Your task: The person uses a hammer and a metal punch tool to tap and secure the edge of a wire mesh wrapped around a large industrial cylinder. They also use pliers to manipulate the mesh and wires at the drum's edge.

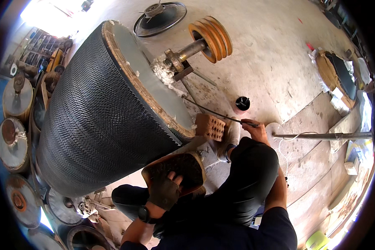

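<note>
A thin dark metal rod (221, 115) is pinched in my right hand (256, 130); its far end reaches the whitish fibre by the shaft. My left hand (164, 192), in a dark fingerless glove, reaches over the near rim into a tan open box (201, 168) at my lap. Its fingers look bent inward; what they hold, if anything, is hidden among the dark contents. A large drum (96, 104), covered in rows of small dark teeth and edged with wood, stands tilted in front of me. From its grey end face projects a metal shaft (190, 51) with an orange grooved pulley (211, 39).
A perforated brick (210, 127) sits against the drum's edge, beside my shoe. Close by stands a small dark-topped can (242, 103). A metal pole (325, 136) extends at right. Several rollers (13, 143) crowd the left; a round wheel-like part (159, 18) lies beyond the drum.
</note>
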Demonstrator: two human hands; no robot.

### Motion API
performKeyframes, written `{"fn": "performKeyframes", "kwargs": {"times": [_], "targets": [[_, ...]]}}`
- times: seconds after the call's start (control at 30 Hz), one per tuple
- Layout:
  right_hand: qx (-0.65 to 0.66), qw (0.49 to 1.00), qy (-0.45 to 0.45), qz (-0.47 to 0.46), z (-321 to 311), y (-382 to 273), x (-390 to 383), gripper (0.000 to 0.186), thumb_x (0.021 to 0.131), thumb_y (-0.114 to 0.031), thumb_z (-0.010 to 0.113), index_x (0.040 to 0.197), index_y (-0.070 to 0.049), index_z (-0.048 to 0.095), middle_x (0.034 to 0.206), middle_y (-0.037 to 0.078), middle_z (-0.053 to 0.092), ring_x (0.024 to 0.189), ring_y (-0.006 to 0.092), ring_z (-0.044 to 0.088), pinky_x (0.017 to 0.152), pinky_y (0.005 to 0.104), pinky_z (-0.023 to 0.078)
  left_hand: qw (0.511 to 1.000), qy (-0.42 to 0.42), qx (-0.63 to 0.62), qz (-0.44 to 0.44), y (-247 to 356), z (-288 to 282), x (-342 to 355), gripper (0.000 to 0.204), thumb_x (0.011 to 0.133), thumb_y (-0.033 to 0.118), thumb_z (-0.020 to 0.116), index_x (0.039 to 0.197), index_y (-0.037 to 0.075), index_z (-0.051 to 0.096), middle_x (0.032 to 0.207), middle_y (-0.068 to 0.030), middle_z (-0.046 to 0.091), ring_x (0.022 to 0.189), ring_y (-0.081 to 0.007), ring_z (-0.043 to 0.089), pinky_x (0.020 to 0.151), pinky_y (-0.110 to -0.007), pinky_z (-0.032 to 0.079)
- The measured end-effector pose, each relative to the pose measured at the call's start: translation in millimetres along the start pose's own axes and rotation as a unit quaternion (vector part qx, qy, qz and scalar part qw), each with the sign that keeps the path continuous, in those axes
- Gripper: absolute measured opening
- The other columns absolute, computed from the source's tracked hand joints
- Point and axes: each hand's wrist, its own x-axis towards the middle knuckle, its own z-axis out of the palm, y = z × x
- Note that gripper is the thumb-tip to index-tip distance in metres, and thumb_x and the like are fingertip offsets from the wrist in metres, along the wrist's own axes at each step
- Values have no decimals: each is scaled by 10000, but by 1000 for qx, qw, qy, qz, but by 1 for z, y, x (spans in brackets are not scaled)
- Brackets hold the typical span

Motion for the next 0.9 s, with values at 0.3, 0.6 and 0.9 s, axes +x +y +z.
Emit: {"fn": "performKeyframes", "kwargs": {"times": [0.3,0.6,0.9], "targets": [[309,906,55,282,23,67,54,316,971,-157,718,1245,-1,697,1044,83,751,857,176,715,783,329,595,997,37,35,49,-3,2,4,181,832,152,691,1008,116,714,995,-130,646,1038,-376,635,972,-524,501],[295,929,28,221,47,55,42,316,921,-102,708,1195,56,706,1035,136,740,862,201,713,790,334,595,998,26,17,49,-7,9,2,156,824,163,718,978,142,725,974,-99,633,983,-355,649,911,-515,528],[365,883,181,235,33,73,41,227,963,-126,700,1113,43,692,919,120,736,757,195,704,707,324,597,998,18,10,66,-2,2,9,211,813,146,731,1022,130,709,989,-103,633,998,-361,641,900,-501,531]]}}
